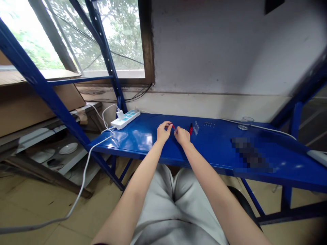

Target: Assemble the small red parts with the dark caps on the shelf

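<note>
My left hand (163, 132) and my right hand (183, 135) are close together over the blue table. Pinched in the fingertips of my left hand is a small, slim red piece (173, 126). The closed fingers of my right hand meet its lower end, where a small pale part shows; its kind is too small to make out. Just right of my right hand is a small red and black marker-like tube (190, 129). Beside that is a cluster of small clear plastic pieces (196, 128). Several tiny beads or parts (209, 124) lie in rows farther right.
A white power strip (125, 119) with a plugged-in cable lies at the table's back left. At the back right is a clear glass (245, 123), near a white cable along the wall. A blurred-out dark object (251, 154) lies on the blue table (214, 149). Blue frame posts flank the table.
</note>
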The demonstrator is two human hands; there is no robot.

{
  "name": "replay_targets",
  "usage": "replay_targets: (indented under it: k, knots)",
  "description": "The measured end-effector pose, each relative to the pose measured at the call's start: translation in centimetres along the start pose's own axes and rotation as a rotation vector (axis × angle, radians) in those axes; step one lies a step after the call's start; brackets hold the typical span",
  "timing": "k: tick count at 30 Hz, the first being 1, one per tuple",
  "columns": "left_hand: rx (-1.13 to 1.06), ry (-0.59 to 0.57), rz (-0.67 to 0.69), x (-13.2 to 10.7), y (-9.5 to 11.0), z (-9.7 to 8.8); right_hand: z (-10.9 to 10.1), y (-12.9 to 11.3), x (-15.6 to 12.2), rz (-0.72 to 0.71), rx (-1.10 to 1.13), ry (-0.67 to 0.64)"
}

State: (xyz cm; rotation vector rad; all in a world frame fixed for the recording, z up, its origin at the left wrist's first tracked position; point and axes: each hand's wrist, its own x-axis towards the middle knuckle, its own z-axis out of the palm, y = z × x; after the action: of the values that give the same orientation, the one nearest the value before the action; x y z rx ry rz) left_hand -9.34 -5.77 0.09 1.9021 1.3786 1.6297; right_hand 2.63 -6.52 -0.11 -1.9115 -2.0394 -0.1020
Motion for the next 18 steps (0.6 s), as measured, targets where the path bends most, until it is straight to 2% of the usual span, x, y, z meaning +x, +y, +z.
replay_targets:
  k: [6, 11, 16, 18]
  knots:
    - [-0.043, -0.091, 0.027, -0.1, -0.4, 0.4, 0.3, 0.3, 0.1, -0.013, 0.069, 0.073]
    - [-0.102, -0.045, -0.027, 0.2, -0.9, 0.6, 0.1, 0.3, -0.1, -0.039, 0.170, 0.126]
    - [-0.011, -0.128, -0.061, 0.4, -2.1, 1.0, 0.1, 0.1, -0.2, -0.080, 0.228, 0.184]
    - [-0.043, -0.151, -0.091, 0.5, -2.5, 1.1, 0.2, 0.2, -0.2, -0.088, 0.236, 0.195]
